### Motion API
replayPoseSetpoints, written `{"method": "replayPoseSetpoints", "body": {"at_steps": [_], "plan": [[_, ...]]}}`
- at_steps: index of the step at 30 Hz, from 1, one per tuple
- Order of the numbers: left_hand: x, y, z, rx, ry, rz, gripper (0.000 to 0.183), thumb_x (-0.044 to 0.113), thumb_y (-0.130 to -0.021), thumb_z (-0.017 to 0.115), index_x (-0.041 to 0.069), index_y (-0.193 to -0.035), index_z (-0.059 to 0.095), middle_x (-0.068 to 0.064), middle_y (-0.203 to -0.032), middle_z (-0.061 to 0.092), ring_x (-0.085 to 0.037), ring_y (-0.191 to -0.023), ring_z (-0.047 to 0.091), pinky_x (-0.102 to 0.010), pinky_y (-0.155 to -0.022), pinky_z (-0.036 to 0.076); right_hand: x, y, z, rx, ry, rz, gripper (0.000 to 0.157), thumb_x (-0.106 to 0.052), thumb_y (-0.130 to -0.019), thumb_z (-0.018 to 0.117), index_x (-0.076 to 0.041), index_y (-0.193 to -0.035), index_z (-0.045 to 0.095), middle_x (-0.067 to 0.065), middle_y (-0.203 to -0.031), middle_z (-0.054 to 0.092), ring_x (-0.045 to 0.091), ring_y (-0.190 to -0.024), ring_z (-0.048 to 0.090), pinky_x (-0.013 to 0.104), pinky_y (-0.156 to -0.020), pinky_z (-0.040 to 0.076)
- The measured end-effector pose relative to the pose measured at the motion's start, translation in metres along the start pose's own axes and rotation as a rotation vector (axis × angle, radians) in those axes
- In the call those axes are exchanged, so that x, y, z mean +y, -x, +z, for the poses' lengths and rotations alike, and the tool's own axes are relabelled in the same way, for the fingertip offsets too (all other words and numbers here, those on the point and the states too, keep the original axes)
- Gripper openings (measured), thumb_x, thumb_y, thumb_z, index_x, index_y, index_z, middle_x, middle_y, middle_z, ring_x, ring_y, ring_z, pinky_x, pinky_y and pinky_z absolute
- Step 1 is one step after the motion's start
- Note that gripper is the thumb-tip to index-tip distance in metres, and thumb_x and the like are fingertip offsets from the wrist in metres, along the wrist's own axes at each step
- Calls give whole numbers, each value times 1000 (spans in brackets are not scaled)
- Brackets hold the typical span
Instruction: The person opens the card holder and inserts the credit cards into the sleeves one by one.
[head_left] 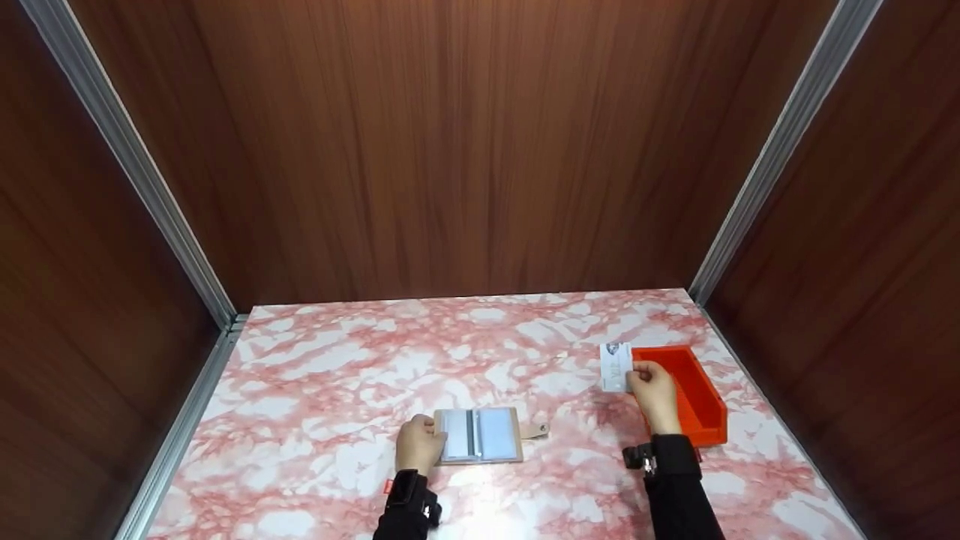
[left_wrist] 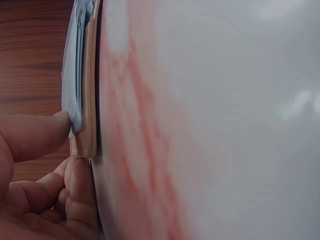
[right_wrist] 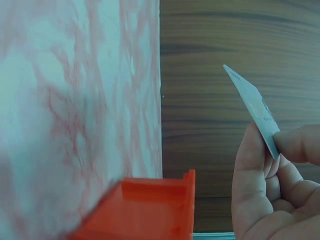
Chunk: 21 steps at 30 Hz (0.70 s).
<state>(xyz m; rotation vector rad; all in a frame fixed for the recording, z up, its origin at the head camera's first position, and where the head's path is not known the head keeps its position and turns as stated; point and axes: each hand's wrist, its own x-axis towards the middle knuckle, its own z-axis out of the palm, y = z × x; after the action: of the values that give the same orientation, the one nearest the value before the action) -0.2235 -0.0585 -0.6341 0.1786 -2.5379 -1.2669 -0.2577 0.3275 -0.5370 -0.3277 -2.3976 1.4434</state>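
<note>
A card holder (head_left: 495,435) lies spread on the table, its clear sleeves showing and a snap strap (head_left: 535,430) sticking out to the right. My left hand (head_left: 420,444) pinches its left edge; in the left wrist view the thumb (left_wrist: 37,135) presses the sleeves over the tan cover (left_wrist: 90,100), with fingers curled at its edge. My right hand (head_left: 654,394) holds a white card (head_left: 616,367) by one edge between thumb and fingers, raised above the table beside the orange bin. The right wrist view shows the card (right_wrist: 252,107) tilted, nearly edge-on.
An orange bin (head_left: 712,405) stands at the right of the table, partly behind my right hand. The pink and white marbled table (head_left: 337,375) is bounded by brown wood-grain walls (head_left: 450,150) and metal posts (head_left: 787,142) at the corners.
</note>
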Motion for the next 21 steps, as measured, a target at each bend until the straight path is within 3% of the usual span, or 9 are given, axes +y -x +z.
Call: {"method": "replayPoseSetpoints", "body": {"at_steps": [10, 21], "plan": [[1, 0, 0, 1, -4, 4, 24, 4, -73, 78, -5, -92, 66, -12, -82, 68, -33, -79, 65, -44, -73, 52, -2, 4, 19, -34, -63, 2, 23, 1, -90, 56, 15, -108, 60, 24, -95, 61, 26, -83, 56, 16, -63, 48], [2, -1, -1, -14, -12, -13, 25, 5, -75, 78, -6, -94, 67, -12, -83, 70, -31, -79, 67, -44, -74, 53, -10, 16, 49, -75, -127, -5, 22, 2, -88, 58, 15, -105, 61, 20, -94, 61, 24, -82, 57, 32, -71, 55]]}}
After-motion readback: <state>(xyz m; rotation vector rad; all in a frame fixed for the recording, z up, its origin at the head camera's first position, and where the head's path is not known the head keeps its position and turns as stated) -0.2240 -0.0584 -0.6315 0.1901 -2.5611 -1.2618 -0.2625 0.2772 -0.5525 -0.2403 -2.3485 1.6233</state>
